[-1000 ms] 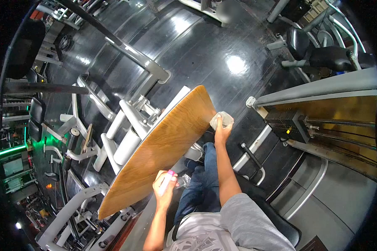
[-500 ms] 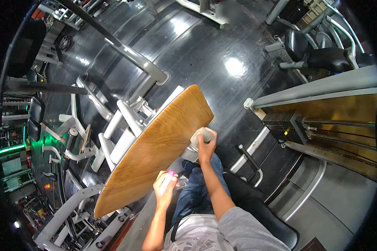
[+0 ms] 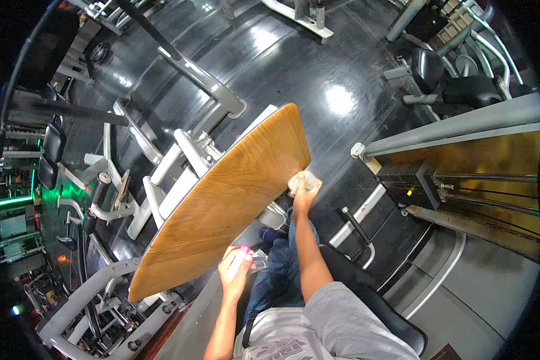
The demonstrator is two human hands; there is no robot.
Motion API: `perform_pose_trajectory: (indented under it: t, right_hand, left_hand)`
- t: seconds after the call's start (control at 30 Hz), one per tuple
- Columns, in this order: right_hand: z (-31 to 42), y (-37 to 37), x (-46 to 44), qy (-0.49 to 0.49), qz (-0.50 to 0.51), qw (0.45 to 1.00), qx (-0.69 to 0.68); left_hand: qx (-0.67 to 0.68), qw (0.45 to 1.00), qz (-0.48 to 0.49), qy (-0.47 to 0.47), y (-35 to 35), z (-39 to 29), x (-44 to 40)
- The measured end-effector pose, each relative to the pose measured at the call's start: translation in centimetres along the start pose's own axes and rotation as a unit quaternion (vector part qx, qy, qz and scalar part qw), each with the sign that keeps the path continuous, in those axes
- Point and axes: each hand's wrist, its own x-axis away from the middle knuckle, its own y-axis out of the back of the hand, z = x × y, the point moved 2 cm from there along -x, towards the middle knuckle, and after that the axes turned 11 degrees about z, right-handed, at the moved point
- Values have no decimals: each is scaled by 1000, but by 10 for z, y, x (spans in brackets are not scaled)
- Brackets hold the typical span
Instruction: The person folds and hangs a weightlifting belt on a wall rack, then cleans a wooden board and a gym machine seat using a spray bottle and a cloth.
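Note:
A curved wooden board (image 3: 222, 207) with a brown grain spans the middle of the view, tilted over a white metal frame. My right hand (image 3: 306, 191) is closed on a pale crumpled cloth (image 3: 296, 182) at the board's right edge. Below the board, my left hand (image 3: 234, 270) grips a clear bottle (image 3: 259, 261) with a pink top (image 3: 245, 248); the fingers hide part of it.
A weight stack (image 3: 405, 183) within a grey machine frame stands at the right. Grey metal bars and a padded machine (image 3: 53, 144) are on the left. Black floor (image 3: 300, 72) lies beyond the board, and a black seat (image 3: 372, 294) is beneath me.
The right hand with the cloth first moved left and down, then back up and right to the board's edge. My left hand has kept its grip on the bottle. The view has shifted slightly.

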Motion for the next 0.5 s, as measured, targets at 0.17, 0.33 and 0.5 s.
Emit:
perform_pose_trajectory:
  t: [0.17, 0.33, 0.5]
  right_hand:
    - [8, -10, 76, 15, 41, 999, 0]
    - [24, -18, 114, 56, 88, 990, 94]
    - [68, -24, 98, 169, 120, 973, 105]
  left_hand:
    - [2, 1000, -1, 6, 5, 4, 11]
    - [22, 1000, 2, -1, 13, 13, 16]
    - [29, 999, -11, -18, 27, 16, 28]
